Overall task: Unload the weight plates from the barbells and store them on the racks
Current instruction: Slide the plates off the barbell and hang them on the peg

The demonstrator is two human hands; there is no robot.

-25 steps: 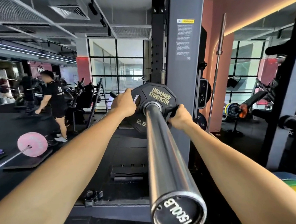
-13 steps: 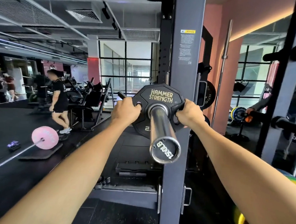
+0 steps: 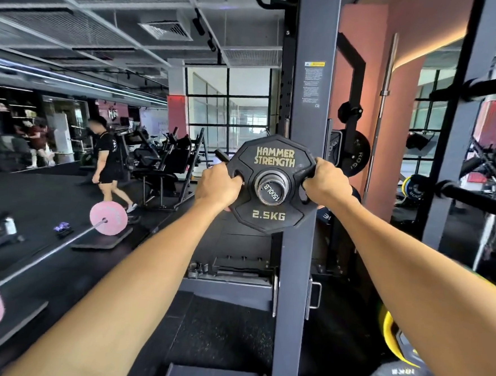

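Centre of the frame, I'm looking at the black 2.5KG Hammer Strength plate [image 3: 272, 183] sitting flat-on to the camera, lettering upright, with the barbell sleeve [image 3: 271, 188] poking through its hole. The sleeve's long axis is pointing pretty much straight at me, so I'm only seeing its round end cap. The left hand [image 3: 217, 185] is curling its fingers into the cut-out on the plate's left side, and the right hand [image 3: 325, 183] is gripping the cut-out on the right, both grips wrapped tight on the plate. Right behind it the grey rack upright [image 3: 310, 118] is running top to bottom of the frame. At the lower left a barbell with pink plates [image 3: 108, 217] is lying on the black rubber floor [image 3: 49, 200], and a person in black [image 3: 107, 163] is walking at mid-left. More black plates [image 3: 354, 157] are hanging just right of the upright.
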